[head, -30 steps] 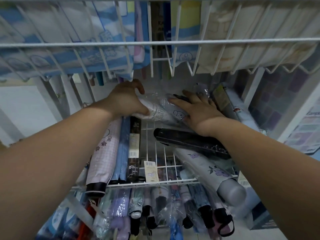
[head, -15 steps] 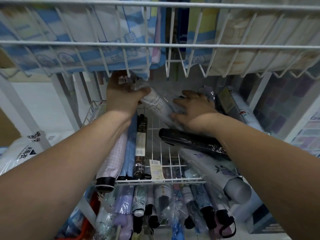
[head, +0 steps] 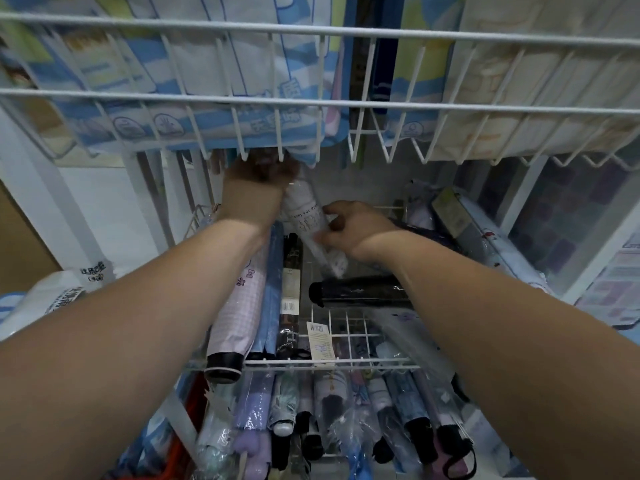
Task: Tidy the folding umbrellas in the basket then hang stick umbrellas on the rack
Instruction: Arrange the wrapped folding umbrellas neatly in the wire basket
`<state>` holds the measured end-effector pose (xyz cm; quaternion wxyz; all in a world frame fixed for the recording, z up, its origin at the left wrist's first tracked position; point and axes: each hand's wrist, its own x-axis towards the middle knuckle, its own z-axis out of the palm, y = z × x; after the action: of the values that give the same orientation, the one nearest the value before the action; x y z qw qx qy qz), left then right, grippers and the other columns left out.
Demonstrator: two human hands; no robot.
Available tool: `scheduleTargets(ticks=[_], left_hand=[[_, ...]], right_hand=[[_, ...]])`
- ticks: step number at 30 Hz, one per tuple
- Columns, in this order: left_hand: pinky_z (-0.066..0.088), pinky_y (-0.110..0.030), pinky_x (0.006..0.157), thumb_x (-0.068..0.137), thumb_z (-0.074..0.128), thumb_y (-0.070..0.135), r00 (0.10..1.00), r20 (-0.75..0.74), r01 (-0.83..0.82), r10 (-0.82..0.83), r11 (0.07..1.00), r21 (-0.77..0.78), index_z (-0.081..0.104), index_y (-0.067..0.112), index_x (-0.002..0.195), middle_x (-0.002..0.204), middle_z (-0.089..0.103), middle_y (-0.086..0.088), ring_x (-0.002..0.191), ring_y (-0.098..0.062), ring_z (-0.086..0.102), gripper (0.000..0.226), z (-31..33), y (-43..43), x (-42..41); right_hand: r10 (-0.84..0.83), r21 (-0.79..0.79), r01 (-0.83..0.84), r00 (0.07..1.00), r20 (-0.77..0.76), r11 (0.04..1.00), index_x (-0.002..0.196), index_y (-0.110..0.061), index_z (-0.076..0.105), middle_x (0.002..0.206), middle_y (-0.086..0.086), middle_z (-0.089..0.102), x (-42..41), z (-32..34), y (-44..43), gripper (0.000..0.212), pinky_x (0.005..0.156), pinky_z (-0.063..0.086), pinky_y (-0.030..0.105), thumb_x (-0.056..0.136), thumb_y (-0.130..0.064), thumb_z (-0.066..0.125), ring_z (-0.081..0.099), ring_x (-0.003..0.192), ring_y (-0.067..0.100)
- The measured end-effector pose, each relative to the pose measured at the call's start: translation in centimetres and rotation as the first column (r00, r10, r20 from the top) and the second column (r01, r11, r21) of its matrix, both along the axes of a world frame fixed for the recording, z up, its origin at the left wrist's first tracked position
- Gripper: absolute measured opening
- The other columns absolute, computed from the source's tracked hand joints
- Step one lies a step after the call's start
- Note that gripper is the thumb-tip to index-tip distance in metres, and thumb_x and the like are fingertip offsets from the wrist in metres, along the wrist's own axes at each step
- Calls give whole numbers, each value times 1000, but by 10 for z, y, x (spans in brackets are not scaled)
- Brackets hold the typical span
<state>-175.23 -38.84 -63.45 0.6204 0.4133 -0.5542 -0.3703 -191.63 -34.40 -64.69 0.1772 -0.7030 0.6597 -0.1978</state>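
I hold the white folding umbrella (head: 306, 220), in its clear wrap, with both hands over the far part of the wire basket (head: 311, 367). My left hand (head: 254, 199) is curled around its far end, just under the upper wire basket (head: 311, 102); the fingers there are blurred, so I cannot tell exactly how they lie. My right hand (head: 349, 230) wraps its fingers and thumb round the umbrella's nearer half. The umbrella tilts, with its far end higher and to the left and its near end lower and to the right.

On the left of the basket, three folding umbrellas lie side by side, pointing near to far: a pink checked umbrella (head: 239, 313), a blue umbrella (head: 272, 289) and a slim dark umbrella (head: 290, 299) with a barcode label. A black umbrella (head: 356, 292) lies crosswise under my right wrist. More wrapped umbrellas fill the lower basket (head: 346, 453) nearest to me.
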Motion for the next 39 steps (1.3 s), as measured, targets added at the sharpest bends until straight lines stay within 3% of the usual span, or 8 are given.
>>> scheduleTargets(ticks=[4,12,15,19,24,29,35,39], left_hand=[[60,-49,88,70,81,36,996,81,29,-34,998,56,67,28,100,102,75,2,97,-18,72,34,-15,6,-8],[57,-34,95,77,85,17,995,102,-26,19,997,72,52,11,132,117,68,-1,105,-14,68,63,-34,10,-18],[53,-9,75,80,82,11,996,-3,-89,89,995,46,45,16,119,103,62,13,90,4,63,55,-23,7,-7],[50,-7,61,81,81,7,993,-65,-93,94,995,17,47,12,119,92,61,15,67,16,63,52,-14,9,4],[55,-15,66,79,84,10,995,-88,-35,36,999,12,54,19,117,94,69,13,72,10,68,48,-10,13,3],[58,-23,73,78,84,14,993,-117,-21,24,999,29,59,23,107,94,71,11,79,3,71,39,-3,16,1],[63,-37,76,80,84,22,992,-107,86,-70,984,156,68,18,106,96,78,-1,84,-20,77,31,-14,23,2],[61,-41,86,75,79,42,989,-1,140,-145,952,272,65,22,123,108,76,0,94,-21,75,54,-21,29,4]], right_hand=[[-41,5,41,999,27,999,140,-18,56,129,4,67,-5,-13,-4,55,84,42,19,90,-36,71,64,108,16],[-32,16,33,996,-81,999,142,-17,52,130,2,63,-6,-7,1,64,81,38,18,86,-36,75,60,117,20],[9,65,11,950,-311,998,118,-18,65,112,2,68,-10,0,13,45,79,48,25,80,-37,79,64,100,22],[97,170,-29,907,-410,985,122,-23,61,116,-3,63,-20,-1,25,56,87,51,30,76,-47,82,60,101,19],[-27,35,28,999,-46,999,136,-28,54,117,-4,66,-13,9,27,66,87,46,25,81,-58,73,62,104,16],[-28,37,15,933,359,999,143,-27,48,124,0,67,13,3,27,66,89,53,29,86,-49,72,67,104,16],[-20,105,-41,848,529,994,129,-23,57,111,3,71,33,-15,31,46,86,61,43,88,-35,73,72,96,21],[-71,132,-7,816,574,991,125,-17,58,104,5,71,39,-17,37,35,63,60,30,94,-30,68,71,82,17]])
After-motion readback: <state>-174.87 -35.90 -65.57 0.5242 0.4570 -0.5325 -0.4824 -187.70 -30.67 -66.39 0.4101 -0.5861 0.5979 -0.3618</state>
